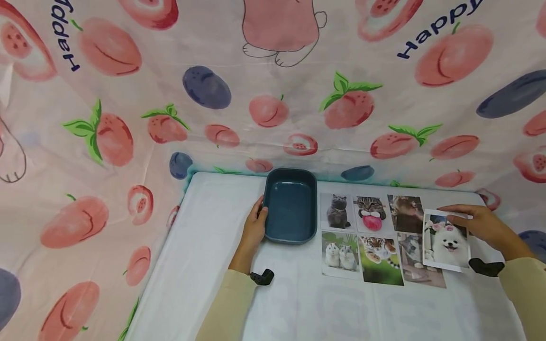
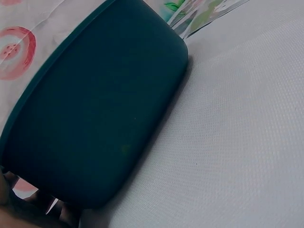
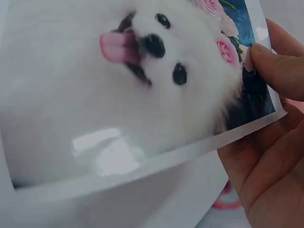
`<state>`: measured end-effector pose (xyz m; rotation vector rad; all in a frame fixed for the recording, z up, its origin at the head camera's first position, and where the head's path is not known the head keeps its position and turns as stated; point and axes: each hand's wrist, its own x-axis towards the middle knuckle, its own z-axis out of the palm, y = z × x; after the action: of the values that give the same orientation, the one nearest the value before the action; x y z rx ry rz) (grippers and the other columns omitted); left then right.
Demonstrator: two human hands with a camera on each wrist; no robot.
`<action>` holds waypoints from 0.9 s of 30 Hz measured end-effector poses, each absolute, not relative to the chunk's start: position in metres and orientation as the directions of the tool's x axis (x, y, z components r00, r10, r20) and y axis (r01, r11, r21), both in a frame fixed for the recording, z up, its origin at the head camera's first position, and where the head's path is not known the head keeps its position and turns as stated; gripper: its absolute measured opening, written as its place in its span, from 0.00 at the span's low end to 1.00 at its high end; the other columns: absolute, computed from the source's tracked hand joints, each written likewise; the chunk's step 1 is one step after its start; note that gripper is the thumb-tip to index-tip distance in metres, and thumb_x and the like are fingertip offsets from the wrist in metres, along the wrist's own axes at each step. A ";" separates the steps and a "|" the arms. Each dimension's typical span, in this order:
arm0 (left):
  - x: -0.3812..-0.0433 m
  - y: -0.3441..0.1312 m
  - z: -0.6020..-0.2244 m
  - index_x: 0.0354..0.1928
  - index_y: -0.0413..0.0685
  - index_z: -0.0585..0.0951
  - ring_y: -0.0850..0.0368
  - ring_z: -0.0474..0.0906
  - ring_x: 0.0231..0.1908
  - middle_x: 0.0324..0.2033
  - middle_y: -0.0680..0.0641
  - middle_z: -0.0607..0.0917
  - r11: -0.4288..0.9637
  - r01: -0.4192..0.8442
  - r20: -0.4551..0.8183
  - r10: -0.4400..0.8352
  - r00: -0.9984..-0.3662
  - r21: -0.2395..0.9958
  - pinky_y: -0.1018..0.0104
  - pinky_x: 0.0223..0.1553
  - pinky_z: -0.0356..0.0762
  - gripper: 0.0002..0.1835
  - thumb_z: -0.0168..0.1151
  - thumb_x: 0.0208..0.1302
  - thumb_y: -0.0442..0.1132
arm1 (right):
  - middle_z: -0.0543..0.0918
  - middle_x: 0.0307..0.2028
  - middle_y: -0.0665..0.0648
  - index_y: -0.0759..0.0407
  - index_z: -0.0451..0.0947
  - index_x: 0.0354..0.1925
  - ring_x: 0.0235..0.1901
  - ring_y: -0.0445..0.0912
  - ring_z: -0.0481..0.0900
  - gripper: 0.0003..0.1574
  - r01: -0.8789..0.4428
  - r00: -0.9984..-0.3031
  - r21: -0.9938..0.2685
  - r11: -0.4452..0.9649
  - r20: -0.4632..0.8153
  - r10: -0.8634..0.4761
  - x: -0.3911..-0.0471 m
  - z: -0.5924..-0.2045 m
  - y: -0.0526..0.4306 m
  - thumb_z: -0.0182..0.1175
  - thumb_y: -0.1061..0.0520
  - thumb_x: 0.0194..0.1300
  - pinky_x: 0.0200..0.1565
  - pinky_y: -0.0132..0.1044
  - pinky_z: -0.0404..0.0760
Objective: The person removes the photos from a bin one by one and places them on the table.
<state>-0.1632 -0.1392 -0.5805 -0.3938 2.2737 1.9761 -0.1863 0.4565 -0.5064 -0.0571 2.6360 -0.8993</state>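
My left hand [image 1: 257,222] grips the left side of a dark blue rectangular dish [image 1: 291,237], thumb near the rim. In the left wrist view the dish's outer wall [image 2: 95,104] fills much of the picture, with fingers at its lower left corner. Between thumb and fingers, my right hand [image 1: 479,222] pinches a white-bordered photo of a fluffy white dog [image 1: 449,245]. The right wrist view shows that photo [image 3: 156,109] close up, thumb on its printed face. It partly covers a photo of a grey cat [image 1: 415,265] and the edge of a brownish photo [image 1: 405,213].
Between dish and right hand, several photos lie in two rows, among them a sitting grey cat [image 1: 338,211], a tabby with a pink ball [image 1: 371,215], two small white rodents [image 1: 341,255] and a tiger cub [image 1: 381,260]. Fruit-printed cloth [image 1: 239,80] hangs behind the white table [image 1: 298,293].
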 end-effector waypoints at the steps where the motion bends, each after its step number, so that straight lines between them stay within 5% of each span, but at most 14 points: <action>1: -0.163 -0.139 -0.580 0.77 0.76 0.62 0.51 0.52 0.79 0.79 0.52 0.61 0.122 -0.259 -0.243 -0.126 -0.962 0.958 0.45 0.78 0.52 0.26 0.48 0.81 0.52 | 0.64 0.70 0.76 0.66 0.69 0.70 0.63 0.68 0.68 0.38 0.082 -0.934 -0.591 0.802 -0.326 -0.145 -0.186 -0.508 0.462 0.52 0.39 0.78 0.52 0.76 0.69; 4: -0.163 -0.140 -0.580 0.77 0.76 0.62 0.51 0.52 0.80 0.79 0.52 0.60 0.123 -0.253 -0.239 -0.124 -0.963 0.960 0.45 0.78 0.51 0.26 0.47 0.81 0.52 | 0.61 0.70 0.82 0.69 0.66 0.71 0.64 0.73 0.67 0.40 0.125 -0.921 -0.566 0.815 -0.372 -0.118 -0.183 -0.515 0.476 0.48 0.39 0.80 0.52 0.77 0.68; 5: -0.163 -0.140 -0.580 0.77 0.75 0.62 0.50 0.51 0.80 0.79 0.52 0.60 0.124 -0.251 -0.236 -0.121 -0.964 0.960 0.45 0.78 0.51 0.26 0.47 0.81 0.52 | 0.57 0.70 0.85 0.71 0.65 0.71 0.65 0.81 0.58 0.41 0.143 -0.912 -0.560 0.816 -0.394 -0.110 -0.182 -0.516 0.479 0.47 0.39 0.80 0.52 0.79 0.66; 8: -0.164 -0.140 -0.580 0.77 0.74 0.62 0.50 0.51 0.80 0.79 0.52 0.60 0.122 -0.241 -0.227 -0.119 -0.967 0.963 0.44 0.78 0.51 0.26 0.48 0.81 0.52 | 0.55 0.70 0.86 0.72 0.64 0.71 0.64 0.82 0.56 0.42 0.178 -0.901 -0.555 0.812 -0.423 -0.092 -0.178 -0.522 0.489 0.47 0.38 0.80 0.53 0.78 0.66; 16: -0.165 -0.140 -0.582 0.77 0.76 0.62 0.51 0.52 0.80 0.79 0.53 0.60 0.118 -0.247 -0.234 -0.115 -0.965 0.962 0.45 0.78 0.51 0.26 0.48 0.81 0.53 | 0.59 0.69 0.83 0.71 0.68 0.69 0.61 0.77 0.63 0.44 0.217 -0.901 -0.545 0.810 -0.430 -0.048 -0.171 -0.546 0.500 0.51 0.35 0.77 0.51 0.73 0.70; 27: -0.165 -0.141 -0.583 0.77 0.77 0.62 0.50 0.51 0.80 0.79 0.52 0.60 0.124 -0.241 -0.228 -0.110 -0.967 0.963 0.44 0.78 0.51 0.26 0.48 0.81 0.52 | 0.70 0.61 0.84 0.73 0.72 0.64 0.51 0.71 0.74 0.32 0.132 -0.929 -0.461 0.877 -0.366 -0.053 -0.175 -0.548 0.495 0.52 0.47 0.79 0.46 0.68 0.74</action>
<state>-0.1646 -0.1411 -0.5834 -0.3572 2.2774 1.9838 -0.1745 0.4953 -0.5477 0.0580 2.6754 -0.6943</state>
